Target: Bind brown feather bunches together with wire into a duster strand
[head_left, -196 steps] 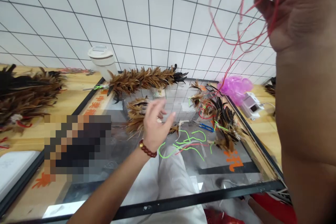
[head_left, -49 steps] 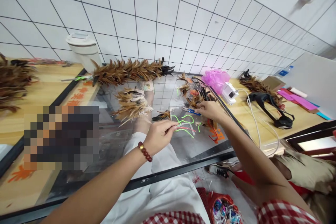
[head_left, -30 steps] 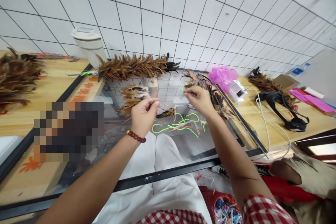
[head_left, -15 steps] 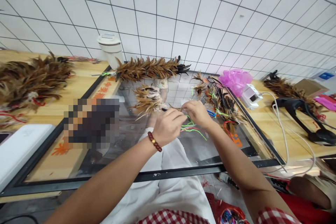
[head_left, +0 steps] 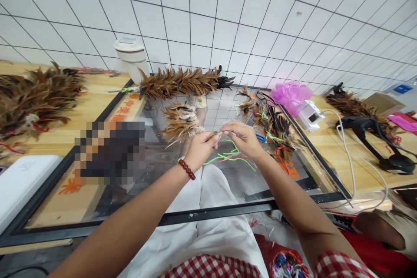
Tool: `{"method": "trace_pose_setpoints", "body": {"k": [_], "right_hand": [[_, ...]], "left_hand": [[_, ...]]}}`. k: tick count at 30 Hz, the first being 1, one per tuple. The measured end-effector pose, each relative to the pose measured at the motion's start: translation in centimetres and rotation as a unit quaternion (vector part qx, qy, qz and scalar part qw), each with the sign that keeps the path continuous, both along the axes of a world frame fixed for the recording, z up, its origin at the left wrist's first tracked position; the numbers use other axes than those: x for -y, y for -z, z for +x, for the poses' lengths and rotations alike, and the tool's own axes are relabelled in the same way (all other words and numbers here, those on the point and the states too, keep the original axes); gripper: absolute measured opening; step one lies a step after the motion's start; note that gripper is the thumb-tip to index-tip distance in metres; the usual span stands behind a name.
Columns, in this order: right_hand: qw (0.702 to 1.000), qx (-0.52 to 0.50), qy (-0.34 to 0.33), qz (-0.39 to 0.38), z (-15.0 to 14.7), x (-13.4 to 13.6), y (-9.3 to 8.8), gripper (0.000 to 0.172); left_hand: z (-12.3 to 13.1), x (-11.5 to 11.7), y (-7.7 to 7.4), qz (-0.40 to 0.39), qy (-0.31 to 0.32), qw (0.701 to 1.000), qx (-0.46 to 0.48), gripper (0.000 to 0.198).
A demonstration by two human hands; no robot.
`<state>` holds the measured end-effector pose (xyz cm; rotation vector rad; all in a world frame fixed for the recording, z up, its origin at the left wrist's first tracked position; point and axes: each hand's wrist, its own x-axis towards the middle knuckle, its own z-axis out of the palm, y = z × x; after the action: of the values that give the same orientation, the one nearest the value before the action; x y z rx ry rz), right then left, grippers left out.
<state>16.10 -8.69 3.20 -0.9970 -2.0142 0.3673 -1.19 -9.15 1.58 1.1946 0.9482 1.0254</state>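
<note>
My left hand, with a dark red bead bracelet at its wrist, pinches a small brownish feather between thumb and forefinger. Close beside it, my right hand is closed in a pinch at the feather's tip; what exactly lies in those fingers is too small to make out. Just behind my left hand lies a bunch of brown feathers with pale fluffy ends. Green and red strings are spread on the glass tabletop under my hands. To the right is a pile of dark feathers tied with green strings.
A long feather strand lies along the back edge beside a white lidded container. On the right are a pink plastic bag, a white device with a cable, and a black headband. More feathers lie at left.
My left hand has turned so its thumb shows on top, and it has moved slightly down and left. The strings beneath are more in view. My right hand stays close by, still pinching.
</note>
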Motion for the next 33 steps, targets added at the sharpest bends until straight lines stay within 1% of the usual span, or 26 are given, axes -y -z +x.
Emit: {"method": "trace_pose_setpoints", "body": {"k": [3,5,8,11,15,18,20,22,24,28,29,31,33], "right_hand": [[0.994,-0.098,0.040,-0.020,-0.3,0.0,0.1,0.018],[0.989,-0.130,0.062,-0.031,-0.5,-0.1,0.3,0.017],[0.980,-0.156,0.097,-0.079,-0.7,-0.2,0.8,0.018],[0.963,-0.198,0.125,-0.136,-0.8,-0.3,0.9,0.021],[0.942,-0.279,0.095,-0.161,-0.9,-0.3,0.8,0.023],[0.913,-0.345,0.065,-0.210,-1.0,-0.4,0.8,0.028],[0.904,-0.343,0.044,-0.250,-1.2,-0.5,1.0,0.034],[0.911,-0.311,0.030,-0.271,-1.3,-0.5,1.1,0.035],[0.923,-0.280,0.031,-0.263,-1.3,-0.4,0.9,0.031],[0.945,-0.239,0.038,-0.220,-1.1,0.1,0.1,0.025],[0.949,-0.228,0.029,-0.217,-1.1,0.2,0.0,0.024],[0.953,-0.211,0.011,-0.218,-1.3,0.3,0.0,0.023],[0.949,-0.220,0.002,-0.227,-1.5,0.4,0.1,0.024]], "left_hand": [[0.0,0.2,-0.6,-0.071,-0.005,0.996,0.060,0.026],[0.0,0.2,-0.7,-0.104,-0.010,0.991,0.078,0.027],[0.0,0.2,-0.7,-0.126,-0.021,0.988,0.093,0.027],[0.0,0.2,-0.7,-0.147,-0.011,0.982,0.114,0.027],[-0.1,0.3,-0.9,-0.160,-0.006,0.978,0.132,0.027],[-0.1,0.3,-0.8,-0.145,-0.023,0.981,0.127,0.029],[-0.1,0.3,-0.7,-0.127,-0.032,0.986,0.105,0.031],[0.0,0.3,-0.5,-0.104,-0.015,0.992,0.076,0.032],[0.1,0.2,-0.4,-0.081,0.001,0.994,0.072,0.031],[0.0,0.0,-0.6,-0.048,-0.045,0.991,0.116,0.036],[-0.1,-0.1,-0.7,-0.037,-0.039,0.993,0.104,0.034],[-0.3,-0.2,-0.8,-0.016,0.003,0.998,0.055,0.029],[-0.4,-0.1,-0.9,-0.017,0.028,0.999,0.019,0.027]]}}
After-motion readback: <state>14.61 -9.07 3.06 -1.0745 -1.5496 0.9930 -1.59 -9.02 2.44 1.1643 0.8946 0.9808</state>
